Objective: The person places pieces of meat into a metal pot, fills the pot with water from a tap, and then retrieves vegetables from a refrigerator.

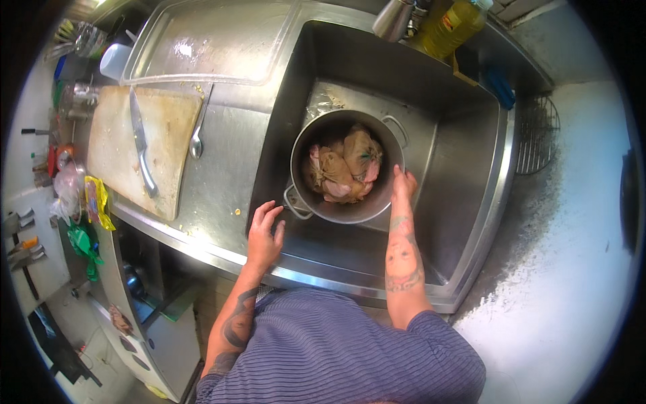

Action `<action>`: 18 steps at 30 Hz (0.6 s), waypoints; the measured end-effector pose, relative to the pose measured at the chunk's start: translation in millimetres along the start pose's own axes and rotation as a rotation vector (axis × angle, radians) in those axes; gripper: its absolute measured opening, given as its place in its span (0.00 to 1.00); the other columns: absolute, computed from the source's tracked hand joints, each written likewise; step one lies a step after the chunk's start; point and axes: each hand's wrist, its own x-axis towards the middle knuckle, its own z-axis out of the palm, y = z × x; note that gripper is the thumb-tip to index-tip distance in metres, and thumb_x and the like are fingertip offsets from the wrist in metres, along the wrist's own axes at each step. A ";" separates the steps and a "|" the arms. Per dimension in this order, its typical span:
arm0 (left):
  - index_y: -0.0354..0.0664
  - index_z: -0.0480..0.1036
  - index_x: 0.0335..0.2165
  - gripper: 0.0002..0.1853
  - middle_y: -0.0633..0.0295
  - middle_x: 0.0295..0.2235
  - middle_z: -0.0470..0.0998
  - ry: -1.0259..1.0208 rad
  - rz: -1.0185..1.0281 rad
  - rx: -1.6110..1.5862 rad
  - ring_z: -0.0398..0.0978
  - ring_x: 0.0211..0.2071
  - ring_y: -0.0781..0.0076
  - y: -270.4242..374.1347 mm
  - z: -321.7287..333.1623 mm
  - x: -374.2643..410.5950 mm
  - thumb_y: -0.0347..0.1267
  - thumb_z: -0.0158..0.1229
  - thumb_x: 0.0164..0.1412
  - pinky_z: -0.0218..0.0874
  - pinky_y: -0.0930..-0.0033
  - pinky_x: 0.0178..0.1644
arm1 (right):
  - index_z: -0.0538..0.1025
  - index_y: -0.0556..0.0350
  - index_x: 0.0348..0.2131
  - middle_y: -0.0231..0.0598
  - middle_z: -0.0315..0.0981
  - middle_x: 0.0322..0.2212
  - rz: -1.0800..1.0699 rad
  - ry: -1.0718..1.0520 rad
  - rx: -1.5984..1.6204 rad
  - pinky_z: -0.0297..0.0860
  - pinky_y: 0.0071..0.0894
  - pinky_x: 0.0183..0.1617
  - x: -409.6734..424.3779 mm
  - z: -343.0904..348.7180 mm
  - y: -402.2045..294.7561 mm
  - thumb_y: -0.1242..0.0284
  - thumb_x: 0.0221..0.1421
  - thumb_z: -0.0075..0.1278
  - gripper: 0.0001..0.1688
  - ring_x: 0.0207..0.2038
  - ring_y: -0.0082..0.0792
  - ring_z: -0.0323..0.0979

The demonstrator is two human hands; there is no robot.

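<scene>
A round metal pot (348, 219) stands inside the stainless steel sink (464, 202). Several tied brown bundles with pinkish pieces (348, 166) lie in it; their exact contents I cannot tell. My right hand (402, 183) grips the pot's right rim, below one loop handle (397, 130). Close to the other loop handle (298, 206), at the lower left, is my left hand (266, 235). Its fingers are apart and hold nothing; whether a fingertip touches the handle is unclear.
Left of the sink, a chef's knife (140, 144) rests on a worn cutting board (164, 116), with a metal spoon (197, 144) beside it. A clear plastic tray (207, 45) lies behind. An oil bottle (454, 30) and a metal vessel (392, 20) stand along the sink's back edge.
</scene>
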 end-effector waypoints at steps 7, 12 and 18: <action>0.37 0.70 0.42 0.17 0.51 0.47 0.68 0.030 0.074 0.009 0.67 0.49 0.52 -23.5 -5.1 -24.1 0.23 0.56 0.50 0.61 0.60 0.52 | 0.77 0.66 0.37 0.46 0.77 0.34 -0.124 -0.067 -0.146 0.67 0.30 0.41 106.7 48.9 -43.9 0.73 0.47 0.59 0.17 0.34 0.33 0.73; 0.37 0.70 0.41 0.17 0.53 0.45 0.70 0.104 0.078 -0.003 0.69 0.47 0.54 -19.6 -9.9 -17.6 0.26 0.58 0.50 0.63 0.60 0.49 | 0.73 0.63 0.44 0.53 0.75 0.38 -0.711 0.064 -0.448 0.68 0.38 0.46 127.2 89.2 -140.9 0.65 0.48 0.58 0.27 0.42 0.47 0.74; 0.38 0.71 0.39 0.15 0.57 0.42 0.72 0.111 0.066 0.078 0.72 0.43 0.57 -17.9 -9.9 -11.9 0.30 0.59 0.50 0.65 0.62 0.45 | 0.75 0.63 0.41 0.54 0.74 0.40 -0.817 0.042 -0.586 0.66 0.39 0.50 93.5 134.9 -286.5 0.62 0.49 0.53 0.24 0.47 0.47 0.71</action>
